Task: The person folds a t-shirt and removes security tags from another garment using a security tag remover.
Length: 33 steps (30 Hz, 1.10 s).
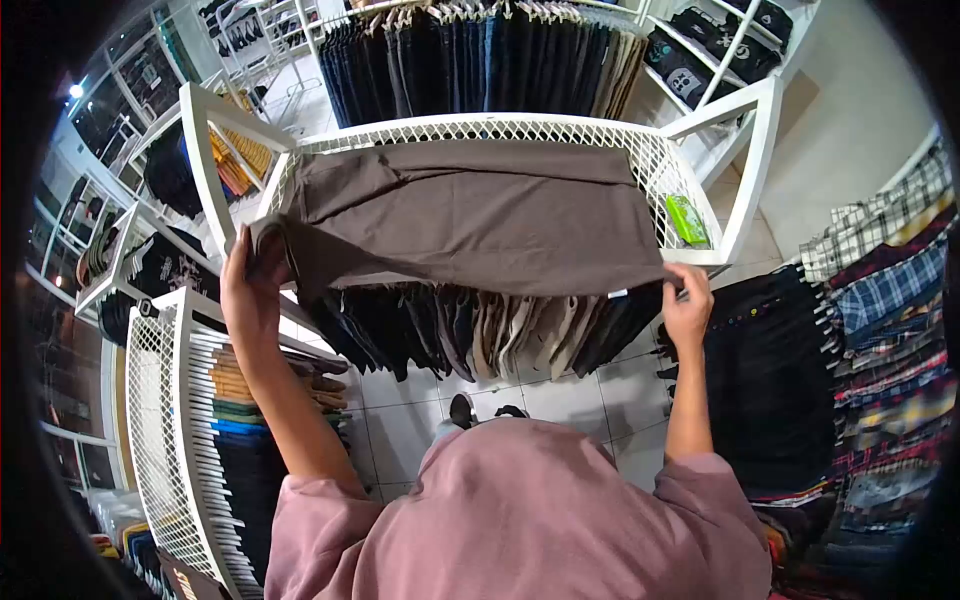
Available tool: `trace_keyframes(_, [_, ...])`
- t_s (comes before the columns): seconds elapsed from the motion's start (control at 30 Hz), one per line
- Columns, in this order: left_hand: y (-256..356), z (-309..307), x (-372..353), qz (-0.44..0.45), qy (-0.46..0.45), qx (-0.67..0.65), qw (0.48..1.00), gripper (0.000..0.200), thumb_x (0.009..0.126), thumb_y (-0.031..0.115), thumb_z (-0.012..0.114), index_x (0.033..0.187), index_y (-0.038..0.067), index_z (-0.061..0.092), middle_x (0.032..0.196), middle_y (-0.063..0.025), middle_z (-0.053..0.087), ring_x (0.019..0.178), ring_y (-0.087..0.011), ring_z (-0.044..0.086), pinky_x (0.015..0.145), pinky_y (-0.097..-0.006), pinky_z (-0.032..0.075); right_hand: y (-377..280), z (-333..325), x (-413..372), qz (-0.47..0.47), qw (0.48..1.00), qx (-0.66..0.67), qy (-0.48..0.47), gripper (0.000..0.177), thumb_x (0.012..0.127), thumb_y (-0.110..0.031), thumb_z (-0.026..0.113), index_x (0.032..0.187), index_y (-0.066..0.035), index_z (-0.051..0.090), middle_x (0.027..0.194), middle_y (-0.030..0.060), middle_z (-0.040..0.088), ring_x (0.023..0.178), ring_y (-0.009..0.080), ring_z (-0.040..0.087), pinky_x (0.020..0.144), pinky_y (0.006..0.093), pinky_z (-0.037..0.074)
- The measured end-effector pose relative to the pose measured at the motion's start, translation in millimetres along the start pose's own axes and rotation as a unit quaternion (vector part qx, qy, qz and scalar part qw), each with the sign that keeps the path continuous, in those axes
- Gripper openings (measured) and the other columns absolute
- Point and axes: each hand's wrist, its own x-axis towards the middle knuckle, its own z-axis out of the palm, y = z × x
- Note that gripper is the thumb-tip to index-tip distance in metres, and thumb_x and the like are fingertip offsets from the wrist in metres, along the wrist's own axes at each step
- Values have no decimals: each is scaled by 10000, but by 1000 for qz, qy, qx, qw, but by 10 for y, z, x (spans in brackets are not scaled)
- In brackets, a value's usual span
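Note:
Brown-grey folded trousers lie lengthwise over a white mesh rack top, their near edge reaching past its front. At the left end, my left hand is wrapped round the rolled edge of the cloth, some of its fingers hidden in the fold. My right hand pinches the near right corner of the trousers between thumb and fingers. A small white tag shows on the near edge beside it.
A green packet lies on the mesh at the right. Trousers hang under the rack top. Dark trousers hang behind. Plaid shirts hang at the right, a white mesh shelf stands at the left, and tiled floor shows below.

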Motion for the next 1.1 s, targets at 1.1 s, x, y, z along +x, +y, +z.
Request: trace_keyframes(1.1, [-2563, 1946, -95, 265, -297, 608, 687, 496, 1017, 384, 544, 1368, 38, 600, 1433, -203, 563, 1392, -380, 465, 1169, -553, 310, -221, 911, 378, 147, 959, -240, 7, 188, 868, -290, 724, 882, -103, 719, 925, 95, 665, 880, 320, 681, 715, 453, 551])
